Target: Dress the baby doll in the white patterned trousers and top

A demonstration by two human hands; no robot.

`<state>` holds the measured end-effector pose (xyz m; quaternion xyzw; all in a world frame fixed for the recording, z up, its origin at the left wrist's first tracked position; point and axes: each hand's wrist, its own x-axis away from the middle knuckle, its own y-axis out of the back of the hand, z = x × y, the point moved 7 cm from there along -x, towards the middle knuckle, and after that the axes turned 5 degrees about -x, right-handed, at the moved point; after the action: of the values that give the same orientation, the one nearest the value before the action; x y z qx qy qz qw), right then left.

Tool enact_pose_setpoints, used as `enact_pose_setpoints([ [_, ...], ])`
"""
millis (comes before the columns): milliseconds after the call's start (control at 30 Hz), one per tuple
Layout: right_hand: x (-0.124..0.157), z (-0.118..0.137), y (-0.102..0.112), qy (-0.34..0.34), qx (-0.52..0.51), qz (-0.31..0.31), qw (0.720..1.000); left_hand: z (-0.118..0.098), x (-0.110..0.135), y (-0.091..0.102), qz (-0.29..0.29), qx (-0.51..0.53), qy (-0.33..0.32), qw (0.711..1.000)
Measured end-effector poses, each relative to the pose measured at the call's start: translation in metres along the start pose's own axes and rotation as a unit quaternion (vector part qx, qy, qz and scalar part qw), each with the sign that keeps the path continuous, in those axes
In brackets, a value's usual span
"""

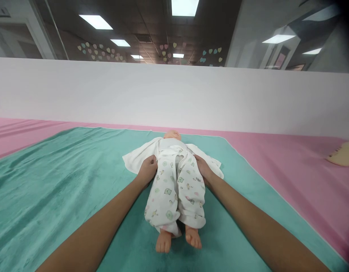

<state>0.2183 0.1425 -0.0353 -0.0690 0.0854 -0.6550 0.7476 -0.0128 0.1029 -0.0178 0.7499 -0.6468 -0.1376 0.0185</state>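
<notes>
A baby doll (172,135) lies on its back on a teal blanket (63,181), feet (178,238) towards me. It wears white printed trousers (177,192) and rests on an open white top (134,160). My left hand (147,168) grips the trousers' waist on the doll's left side, fingers curled. On the other side my right hand (202,168) holds the waist too, fingers closed on the cloth.
The teal blanket lies on a pink sheet (290,170) that runs to a white wall (174,94). A pale yellowish object (343,154) lies on the pink sheet at the far right. Glass above the wall shows a ceiling with lights.
</notes>
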Motion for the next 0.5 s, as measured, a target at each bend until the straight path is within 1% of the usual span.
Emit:
enact_pose_setpoints([
  [67, 0.0, 0.003, -0.003, 0.018, -0.003, 0.009, 1.0, 0.003, 0.0, -0.001, -0.003, 0.01, 0.004, 1.0],
  [133, -0.001, 0.005, -0.005, 0.031, -0.003, 0.016, 0.999, 0.005, 0.0, -0.005, 0.017, 0.045, 0.014, 0.999],
  [200, -0.003, 0.004, -0.006, 0.019, -0.001, 0.039, 0.999, 0.004, 0.0, -0.007, 0.028, 0.088, 0.017, 0.996],
  [300, -0.007, -0.002, -0.008, -0.011, 0.008, 0.094, 0.996, 0.002, -0.001, -0.003, 0.015, 0.125, 0.019, 0.992],
  [367, -0.009, -0.002, -0.005, -0.013, 0.015, 0.112, 0.994, 0.0, -0.002, 0.0, 0.013, 0.124, 0.028, 0.992],
  [433, -0.009, 0.001, -0.002, -0.003, 0.021, 0.112, 0.993, -0.003, -0.003, 0.004, 0.013, 0.106, 0.031, 0.994],
  [500, -0.008, 0.01, 0.0, 0.038, 0.05, 0.097, 0.993, -0.009, -0.004, 0.008, 0.013, 0.079, 0.026, 0.996],
])
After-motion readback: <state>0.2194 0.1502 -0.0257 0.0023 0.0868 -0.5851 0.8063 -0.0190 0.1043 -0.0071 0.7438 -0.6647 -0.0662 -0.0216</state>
